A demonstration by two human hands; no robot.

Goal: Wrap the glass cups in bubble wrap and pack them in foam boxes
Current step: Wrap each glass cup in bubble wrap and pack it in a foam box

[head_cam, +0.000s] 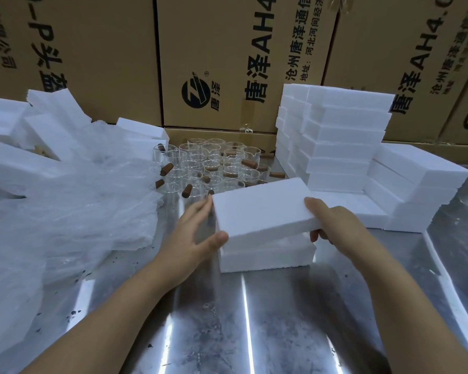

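Head view: the foam lid (pixel 262 211) sits at centre, long axis left to right, tilted just above the foam box base (pixel 268 256). The left hand (pixel 200 238) grips its left end and the right hand (pixel 333 220) its right end, both hands equally near.

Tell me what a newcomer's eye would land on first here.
First, the centre: the left hand and right hand grip a foam slab by its ends, tilted over a foam box on the metal table. Behind them stands a cluster of glass cups, with a tall foam stack to the right. Crumpled bubble wrap spreads on the left.
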